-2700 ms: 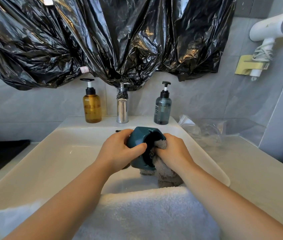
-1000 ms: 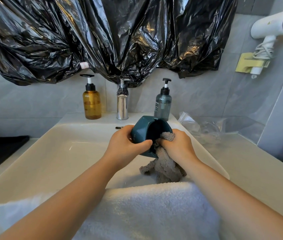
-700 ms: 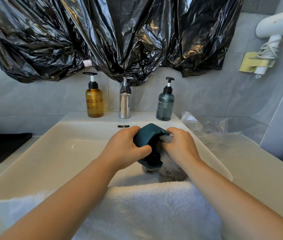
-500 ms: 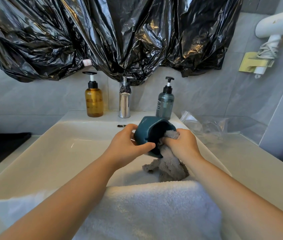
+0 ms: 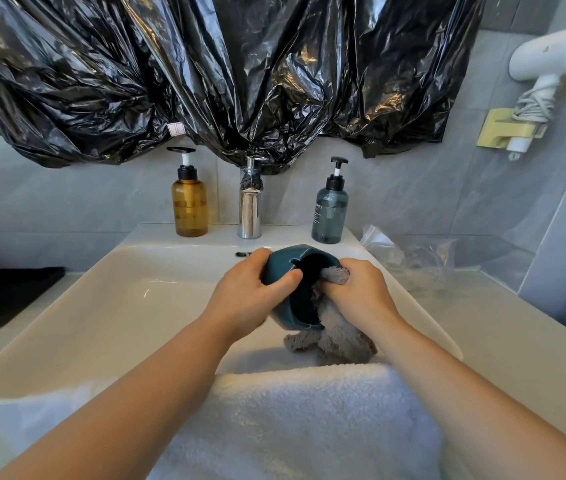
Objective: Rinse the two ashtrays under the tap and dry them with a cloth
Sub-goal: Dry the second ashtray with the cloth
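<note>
At the frame's centre, 1 teal ashtray (image 5: 283,268), tipped on its side above the white sink (image 5: 118,306), was gripped by the left hand (image 5: 247,301) while the right hand (image 5: 361,294), fingers curled, pressed a grey cloth (image 5: 338,337) into its hollow.

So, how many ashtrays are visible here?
1. The teal ashtray is in the left hand above the sink, with the grey cloth pressed inside by the right hand. The second is not in view.
</note>
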A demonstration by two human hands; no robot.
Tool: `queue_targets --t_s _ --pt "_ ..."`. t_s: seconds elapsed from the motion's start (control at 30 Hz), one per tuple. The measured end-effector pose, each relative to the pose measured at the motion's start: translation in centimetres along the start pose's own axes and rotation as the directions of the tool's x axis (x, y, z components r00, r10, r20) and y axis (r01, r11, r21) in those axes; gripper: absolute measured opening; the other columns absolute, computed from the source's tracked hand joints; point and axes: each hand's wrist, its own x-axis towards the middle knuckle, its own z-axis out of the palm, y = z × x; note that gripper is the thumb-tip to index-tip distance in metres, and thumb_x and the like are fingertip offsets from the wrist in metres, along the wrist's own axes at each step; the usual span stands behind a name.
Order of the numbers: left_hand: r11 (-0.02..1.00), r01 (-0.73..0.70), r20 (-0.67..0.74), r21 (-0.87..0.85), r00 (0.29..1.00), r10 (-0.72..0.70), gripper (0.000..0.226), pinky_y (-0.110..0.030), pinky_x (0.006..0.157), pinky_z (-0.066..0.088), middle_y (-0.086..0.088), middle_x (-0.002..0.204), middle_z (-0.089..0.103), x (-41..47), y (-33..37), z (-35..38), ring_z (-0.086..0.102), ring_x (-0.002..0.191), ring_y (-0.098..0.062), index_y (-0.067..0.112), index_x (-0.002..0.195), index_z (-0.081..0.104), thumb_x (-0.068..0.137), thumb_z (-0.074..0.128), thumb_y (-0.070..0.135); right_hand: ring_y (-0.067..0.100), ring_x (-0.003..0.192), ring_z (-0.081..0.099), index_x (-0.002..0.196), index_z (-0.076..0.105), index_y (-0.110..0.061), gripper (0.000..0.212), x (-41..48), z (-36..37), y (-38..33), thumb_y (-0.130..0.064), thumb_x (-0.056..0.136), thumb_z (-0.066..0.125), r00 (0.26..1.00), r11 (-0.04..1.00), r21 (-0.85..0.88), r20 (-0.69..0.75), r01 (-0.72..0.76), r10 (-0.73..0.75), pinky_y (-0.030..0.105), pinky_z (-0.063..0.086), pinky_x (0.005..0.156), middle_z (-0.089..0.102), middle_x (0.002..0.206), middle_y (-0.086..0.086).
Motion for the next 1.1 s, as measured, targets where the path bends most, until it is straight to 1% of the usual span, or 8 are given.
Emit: queue_targets --t_s 0.2,0.33,0.47,0.53,0.77,0.87,0.93,1.1 --pt "0.99 0.043 0.008 -0.131 0.999 -0.042 0.03 -0.044 0.076 0.058 0.0 0.095 0.066 0.4 0.2 0.6 0.065 0.087 -0.02 0.021 0.106 0.059 0.082 0.069 0.036 0.023 0.067 0.053 0.066 0.058 -0.019 0.021 0.4 -0.2 0.6 -0.016 0.085 0.066 0.985 0.972 0.16 0.013 -0.174 0.174 0.026 0.033 0.051 0.06 0.068 0.003" --pt "0.994 -0.02 -0.027 -0.111 0.999 0.017 0.028 -0.054 0.068 0.056 -0.009 0.085 0.069 0.4 0.0 0.2 0.065 0.081 -0.036 0.028 0.093 0.066 0.071 0.066 0.045 0.019 0.071 0.057 0.076 0.063 -0.02 0.009 0.1 0.2 0.3 -0.025 0.081 0.069 0.998 0.997 -0.04 0.007 -0.069 0.069 0.027 0.038 0.052 0.063 0.073 -0.002" --pt "0.996 -0.024 0.03 0.086 0.999 0.022 0.033 -0.045 0.069 0.057 0.002 0.079 0.068 0.6 -0.4 -0.1 0.066 0.079 -0.019 0.029 0.09 0.067 0.07 0.06 0.054 0.021 0.078 0.059 0.089 0.067 -0.021 0.009 0.1 0.1 0.1 -0.027 0.084 0.063 0.998 0.989 -0.145 -0.039 0.041 -0.047 0.033 0.047 0.063 0.067 0.083 -0.003" --pt "1.0 0.016 0.032 0.024 0.999 -0.016 0.027 -0.043 0.072 0.059 0.0 0.087 0.069 0.6 -0.5 0.1 0.066 0.085 -0.022 0.027 0.097 0.065 0.079 0.062 0.047 0.021 0.075 0.059 0.083 0.068 -0.017 0.009 0.0 0.0 0.1 -0.025 0.085 0.065 0.996 0.989 -0.129 -0.043 0.066 -0.072 0.031 0.044 0.061 0.067 0.079 -0.001" --pt "0.983 0.118 -0.021 -0.142 0.992 -0.122 0.027 -0.032 0.071 0.054 -0.005 0.093 0.067 1.4 -0.7 0.5 0.062 0.088 -0.02 0.018 0.101 0.064 0.09 0.057 0.042 0.012 0.076 0.058 0.084 0.064 -0.02 0.02 -0.1 0.0 0.0 -0.034 0.078 0.077 0.995 0.993 0.117 -0.103 -0.002 0.015 0.017 0.037 0.058 0.064 0.081 -0.007" --pt "0.982 0.152 -0.097 -0.116 0.982 -0.163 0.032 -0.025 0.064 0.049 -0.004 0.092 0.065 1.8 -1.1 0.3 0.058 0.083 -0.016 0.015 0.103 0.064 0.091 0.054 0.044 0.01 0.086 0.061 0.103 0.056 -0.021 0.047 -0.3 -0.8 -0.2 -0.041 0.07 0.083 0.985 0.92 0.369 -0.057 -0.128 0.16 0.023 0.045 0.066 0.063 0.095 -0.005" --pt "0.974 0.177 -0.151 -0.14 0.969 -0.197 0.032 -0.026 0.064 0.049 -0.002 0.089 0.064 1.9 -1.1 0.2 0.058 0.083 -0.017 0.016 0.101 0.063 0.091 0.054 0.044 0.015 0.086 0.063 0.109 0.052 -0.023 0.045 -0.3 -1.0 -0.2 -0.032 0.075 0.081 0.978 0.851 0.491 0.013 -0.186 0.206 0.031 0.053 0.073 0.063 0.103 0.001" --pt "0.988 0.128 -0.162 -0.083 0.977 -0.14 0.03 -0.022 0.058 0.047 0.001 0.092 0.065 1.7 -1.1 0.4 0.06 0.083 -0.014 0.019 0.102 0.063 0.089 0.056 0.046 0.013 0.077 0.066 0.092 0.066 -0.02 0.019 -0.5 -0.9 -1.0 -0.014 0.078 0.077 0.985 0.844 0.532 -0.171 0.071 0.025 0.029 0.056 0.073 0.071 0.089 0.0"
